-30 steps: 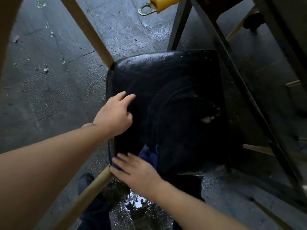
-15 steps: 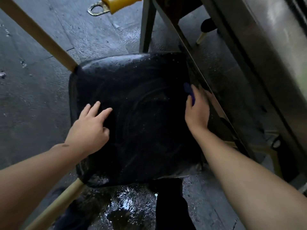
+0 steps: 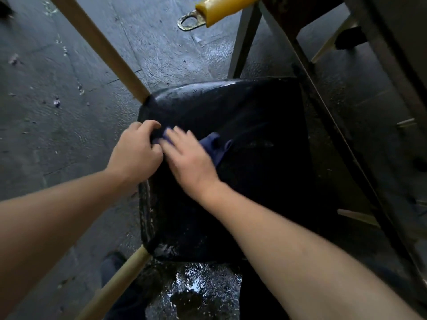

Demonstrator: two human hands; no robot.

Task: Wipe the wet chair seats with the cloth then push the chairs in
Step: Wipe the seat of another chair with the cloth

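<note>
A black chair seat (image 3: 254, 185) with a wet sheen fills the middle of the view, carried on tan wooden legs (image 3: 104, 49). My right hand (image 3: 189, 162) lies flat on a dark blue cloth (image 3: 215, 144), pressing it on the seat near its left edge. The cloth sticks out to the right of my fingers. My left hand (image 3: 134, 151) curls over the seat's left edge, right beside my right hand, fingers bent around the rim.
Wet dark pavement (image 3: 57, 135) lies to the left, with a puddle (image 3: 194, 285) below the seat's near edge. A dark table frame (image 3: 346, 135) runs along the right side. A yellow bar with a metal ring (image 3: 219, 8) hangs at the top.
My right hand swept the cloth from the seat's right edge across to its left side. My left hand shifted from lying on the seat to gripping its left rim.
</note>
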